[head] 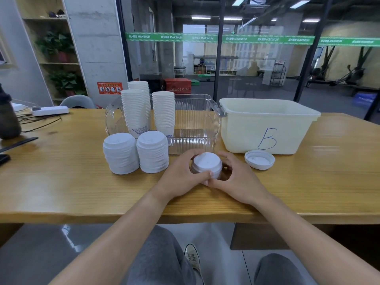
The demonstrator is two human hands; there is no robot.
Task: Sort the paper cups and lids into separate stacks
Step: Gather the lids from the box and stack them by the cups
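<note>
Low centre, both hands met around a lidded cup (207, 166): left hand (181, 177) curled against its side, right hand (236, 179) cupping the other, thumbs touching. Best bet was steadying the cup and peeling the rim evenly. Further up, lid stacks (135, 153), a loose lid (259, 159), then cup stacks (148, 108).

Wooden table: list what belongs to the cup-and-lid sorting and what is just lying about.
Job: three stacks of white paper cups, two stacks of white plastic lids, lidded cup held by left hand and right hand, loose upturned lid.

Lying about: white power strip, black cables.
</note>
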